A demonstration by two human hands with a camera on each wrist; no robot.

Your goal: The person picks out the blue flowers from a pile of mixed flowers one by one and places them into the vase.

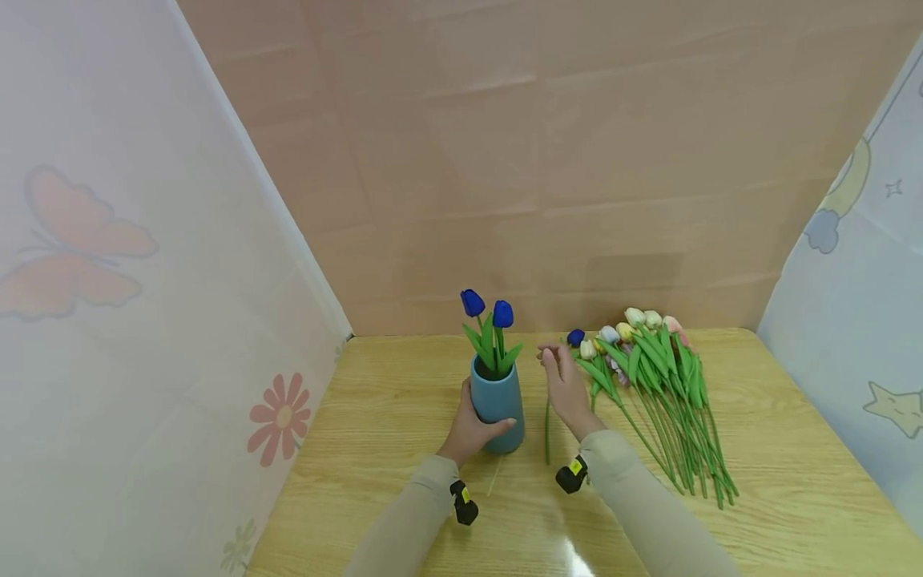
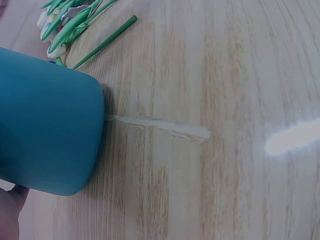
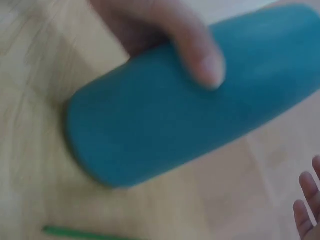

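Note:
A blue vase (image 1: 497, 409) stands on the table, and two blue tulips (image 1: 502, 314) with green leaves rise from its mouth. My left hand (image 1: 472, 429) grips the vase low on its left side, thumb across the front. In the right wrist view that thumb (image 3: 202, 65) lies against the vase wall. To the right of the vase, my right hand (image 1: 567, 393) is raised with no flower between its fingers. A single green stem (image 1: 547, 437) lies on the table between the vase and the right hand; its upper part is hidden by that hand.
On the right of the table lies a pile of tulips (image 1: 663, 377), white, yellow, pink and pale purple, with long green stems. A loose blue tulip head (image 1: 575, 337) shows at the pile's left edge. A brown backdrop (image 1: 461, 200) stands behind, with printed side panels.

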